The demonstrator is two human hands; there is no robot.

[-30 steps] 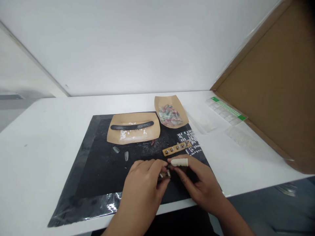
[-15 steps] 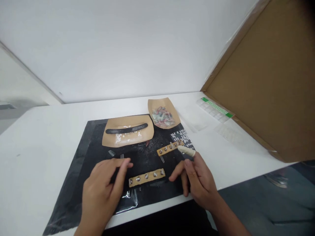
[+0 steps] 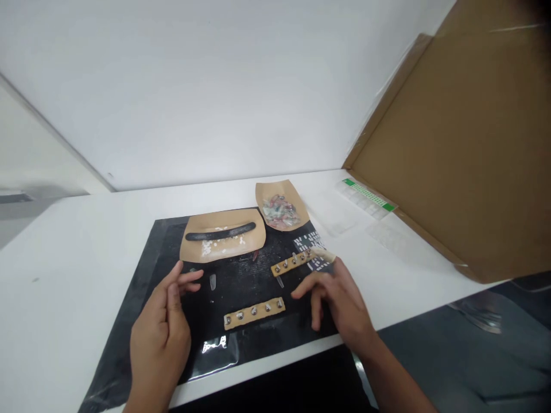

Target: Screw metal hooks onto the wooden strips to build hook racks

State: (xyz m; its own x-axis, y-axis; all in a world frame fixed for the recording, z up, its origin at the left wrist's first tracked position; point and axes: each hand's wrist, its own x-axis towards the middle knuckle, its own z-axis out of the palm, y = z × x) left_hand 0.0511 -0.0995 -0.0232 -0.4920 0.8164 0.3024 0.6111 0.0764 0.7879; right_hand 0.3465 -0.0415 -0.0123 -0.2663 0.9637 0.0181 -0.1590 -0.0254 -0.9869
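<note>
My left hand (image 3: 163, 332) hovers over the left part of the black mat (image 3: 253, 344), fingers apart and nothing seen in it. My right hand (image 3: 338, 298) is over the mat's right side, its fingers spread and holding nothing; a pale cover sits on the index finger. That fingertip is by the far end of the upper wooden strip (image 3: 293, 263), which bears several metal studs with small clear pieces. A second such strip (image 3: 254, 314) lies between the hands. A loose clear nail-shaped piece (image 3: 212, 281) rests right of my left fingers, another (image 3: 280, 281) below the upper strip.
A brown paper tray (image 3: 202, 218) holds a black file and white bits. Behind it, another tray (image 3: 262, 189) contains clear and reddish pieces. White stickers (image 3: 316, 236) lie at the mat's right edge. A green-edged plastic case (image 3: 368, 198) sits beside a large cardboard box (image 3: 465, 143).
My left hand has moved left and its fingers have opened from a thumb-to-finger pinch. My right hand has shifted slightly up and left, its thumb now away from the front. The view has shifted a little.
</note>
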